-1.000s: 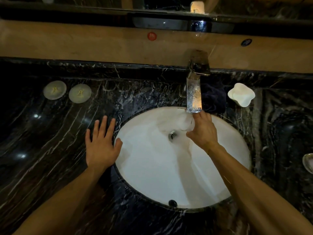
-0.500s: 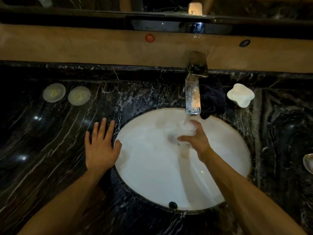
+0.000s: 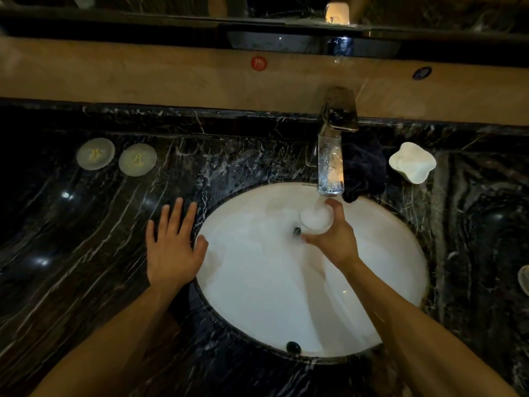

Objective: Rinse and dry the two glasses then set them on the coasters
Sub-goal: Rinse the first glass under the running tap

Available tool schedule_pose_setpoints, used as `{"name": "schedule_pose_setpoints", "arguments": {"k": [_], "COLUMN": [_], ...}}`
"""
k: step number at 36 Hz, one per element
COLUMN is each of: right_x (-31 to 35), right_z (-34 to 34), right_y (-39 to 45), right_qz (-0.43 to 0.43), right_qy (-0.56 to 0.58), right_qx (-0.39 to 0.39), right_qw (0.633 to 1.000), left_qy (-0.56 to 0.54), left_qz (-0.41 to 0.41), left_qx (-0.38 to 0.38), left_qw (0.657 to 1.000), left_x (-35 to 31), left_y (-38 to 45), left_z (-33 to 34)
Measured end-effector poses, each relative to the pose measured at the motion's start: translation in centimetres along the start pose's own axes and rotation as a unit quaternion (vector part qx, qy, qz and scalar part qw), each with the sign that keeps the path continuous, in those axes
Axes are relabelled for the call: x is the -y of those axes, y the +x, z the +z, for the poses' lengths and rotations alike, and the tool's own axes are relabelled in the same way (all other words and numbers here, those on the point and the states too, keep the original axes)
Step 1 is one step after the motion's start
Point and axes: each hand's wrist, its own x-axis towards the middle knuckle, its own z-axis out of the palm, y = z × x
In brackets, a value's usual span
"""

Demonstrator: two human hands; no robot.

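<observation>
Your right hand [image 3: 333,239] grips the clear drinking glass [image 3: 316,220] upright, mouth up, under the stream from the chrome faucet [image 3: 332,167], over the white oval sink [image 3: 257,282]. Your left hand [image 3: 171,245] lies flat, fingers spread, on the black marble tabletop [image 3: 71,267]. The two round pale coasters [image 3: 116,156] sit well apart to the far left, nearer your left hand, so I judge the glass must cross that way once dried.

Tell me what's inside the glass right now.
Foamy white water fills the glass, fed by the faucet stream. The right hand grips it; its base is hidden.
</observation>
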Motion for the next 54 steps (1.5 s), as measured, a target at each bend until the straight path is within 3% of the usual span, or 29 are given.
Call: {"name": "schedule_pose_setpoints", "arguments": {"k": [4, 11, 19, 24, 36, 39, 44, 49, 54], "right_x": [0.2, 0.2, 1.2, 1.2, 1.0, 1.0, 1.7, 2.3, 2.1], "right_z": [-0.7, -1.1, 0.5, 1.1, 1.1, 0.6, 0.0, 0.2, 0.2], "right_y": [0.3, 1.1, 0.9, 1.0, 0.4, 0.7, 1.2, 1.0, 0.7], "right_qz": [-0.021, -0.03, 0.007, 0.039, -0.046, -0.046, 0.025, -0.014, -0.015], "right_qy": [-0.019, -0.077, 0.076, 0.151, -0.062, -0.056, 0.091, -0.01, -0.01], "right_qx": [0.006, 0.108, -0.015, -0.048, -0.042, -0.055, -0.04, 0.012, -0.042], "right_qw": [1.0, 0.991, 0.997, 0.987, 0.996, 0.996, 0.995, 1.0, 0.999], "left_qy": [-0.003, -0.005, -0.005, -0.003, -0.004, -0.004, 0.0, 0.0, -0.005], "left_qz": [-0.002, -0.002, -0.004, -0.001, -0.008, -0.008, -0.008, -0.01, -0.008], "left_qx": [0.002, 0.0, 0.002, 0.003, 0.003, 0.005, 0.008, 0.009, 0.01], "left_qw": [1.0, 1.0, 1.0, 1.0, 1.0, 1.0, 1.0, 1.0, 1.0], "left_x": [0.0, 0.0, 0.0, 0.0, -0.3, -0.3, -0.3, -0.3, -0.3], "left_y": [0.0, 0.0, 0.0, 0.0, 0.0, 0.0, 0.0, 0.0, 0.0], "left_z": [0.0, -0.1, -0.1, -0.1, -0.4, -0.4, -0.5, -0.5, -0.5]}}
